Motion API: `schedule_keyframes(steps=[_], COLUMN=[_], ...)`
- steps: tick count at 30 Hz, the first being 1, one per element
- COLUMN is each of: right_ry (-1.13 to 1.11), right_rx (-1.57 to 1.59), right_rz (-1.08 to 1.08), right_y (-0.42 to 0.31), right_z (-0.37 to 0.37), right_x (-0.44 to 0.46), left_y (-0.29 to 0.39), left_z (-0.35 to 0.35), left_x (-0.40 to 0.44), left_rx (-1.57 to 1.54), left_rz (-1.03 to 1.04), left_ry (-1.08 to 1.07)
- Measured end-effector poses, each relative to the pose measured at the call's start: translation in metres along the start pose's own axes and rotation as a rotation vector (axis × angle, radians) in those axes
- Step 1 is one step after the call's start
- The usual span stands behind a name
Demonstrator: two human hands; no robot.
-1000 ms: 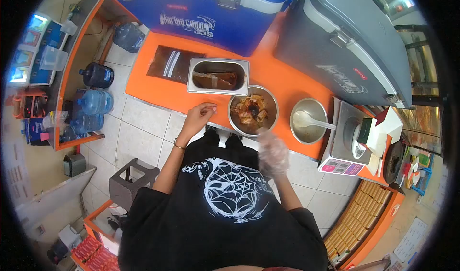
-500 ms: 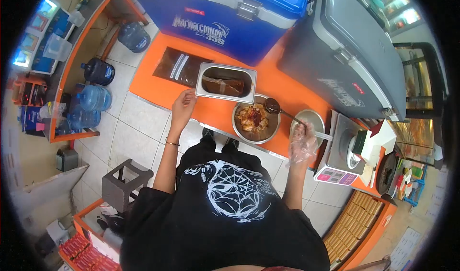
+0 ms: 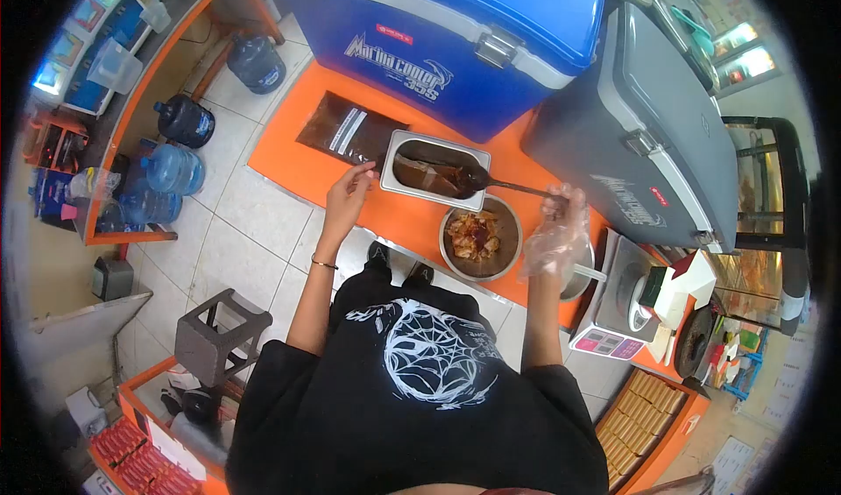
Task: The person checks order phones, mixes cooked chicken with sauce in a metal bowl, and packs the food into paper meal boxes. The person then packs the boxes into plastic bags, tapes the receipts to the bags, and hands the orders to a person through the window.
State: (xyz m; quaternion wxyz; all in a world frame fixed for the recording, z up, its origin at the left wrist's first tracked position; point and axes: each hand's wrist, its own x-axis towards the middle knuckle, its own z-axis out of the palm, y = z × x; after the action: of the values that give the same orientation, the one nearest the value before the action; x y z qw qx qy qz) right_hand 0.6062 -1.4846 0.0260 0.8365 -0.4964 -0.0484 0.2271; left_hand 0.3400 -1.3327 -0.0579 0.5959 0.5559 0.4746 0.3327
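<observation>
In a clear plastic glove, my right hand (image 3: 559, 232) grips the handle of a ladle (image 3: 519, 186). The ladle's dark, sauce-coated bowl is over the right end of a rectangular steel container (image 3: 435, 199), which holds dark brown sauce and a piece of clear plastic. My left hand (image 3: 349, 199) is bare, its fingers loosely apart at the container's left corner; whether they touch it I cannot tell. Below the container, a round steel bowl (image 3: 518, 248) holds light chopped pieces (image 3: 471, 232) with dark red sauce on top. A sealed bag of brown sauce (image 3: 331, 133) lies behind my left hand.
Blue (image 3: 517, 22) and grey (image 3: 613, 144) cooler boxes stand along the back of the orange table (image 3: 293, 166). Partly behind my right hand sits a pale bowl (image 3: 578, 282) with a white handle across it. Farther right is a scale (image 3: 606, 341). A stool (image 3: 219, 328) stands on the floor at left.
The ladle has moved from above the round bowl to the steel container, carried up and left by my right hand. My left hand stays by the container's corner. The camera view has shifted slightly.
</observation>
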Motion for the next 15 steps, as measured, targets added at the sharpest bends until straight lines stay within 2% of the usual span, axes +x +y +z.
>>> schedule_keyframes(steps=[1, 2, 3, 4, 5, 7, 8, 10, 11, 13, 14, 15], right_ry=[-0.109, -0.112, -0.159, -0.205, -0.205, -0.637, -0.637, -1.048, -1.047, -1.077, -0.894, -0.899], right_rx=[-0.117, -0.118, -0.26, -0.402, -0.403, -1.123, -1.124, -1.394, -1.395, -1.413, -1.31, -1.309], right_rz=[-0.104, -0.105, -0.155, -0.206, -0.208, -0.515, -0.515, -1.011, -1.007, -0.518, -0.453, -0.454], right_y=[0.004, 0.007, 0.004, 0.0, -0.005, -0.013, -0.002, 0.029, 0.036, 0.045, 0.045, 0.038], right_z=[0.003, 0.007, 0.018, 0.028, 0.033, 0.04, 0.036, 0.028, 0.032, 0.044, 0.04, 0.044], right_x=[-0.001, -0.004, -0.013, -0.021, -0.028, -0.039, -0.036, -0.026, -0.022, -0.018, -0.017, -0.016], left_y=[0.006, 0.009, 0.008, 0.007, 0.005, -0.003, -0.008, -0.007, -0.007, -0.003, -0.001, -0.001], left_z=[0.002, 0.004, 0.005, 0.006, 0.007, 0.007, 0.006, 0.007, 0.008, 0.008, 0.008, 0.009], left_x=[0.001, 0.002, 0.004, 0.007, 0.01, 0.015, 0.017, 0.017, 0.016, 0.015, 0.014, 0.014], left_rx=[0.034, 0.068, 0.067, 0.093, 0.118, 0.128, 0.138, 0.076, 0.013, -0.003, -0.021, -0.022], left_rz=[-0.006, -0.013, -0.012, 0.037, 0.088, 0.09, 0.091, 0.052, 0.013, -0.014, -0.038, -0.038], left_ry=[0.003, 0.005, 0.006, -0.007, -0.021, -0.028, -0.034, -0.04, -0.048, -0.052, -0.051, -0.046])
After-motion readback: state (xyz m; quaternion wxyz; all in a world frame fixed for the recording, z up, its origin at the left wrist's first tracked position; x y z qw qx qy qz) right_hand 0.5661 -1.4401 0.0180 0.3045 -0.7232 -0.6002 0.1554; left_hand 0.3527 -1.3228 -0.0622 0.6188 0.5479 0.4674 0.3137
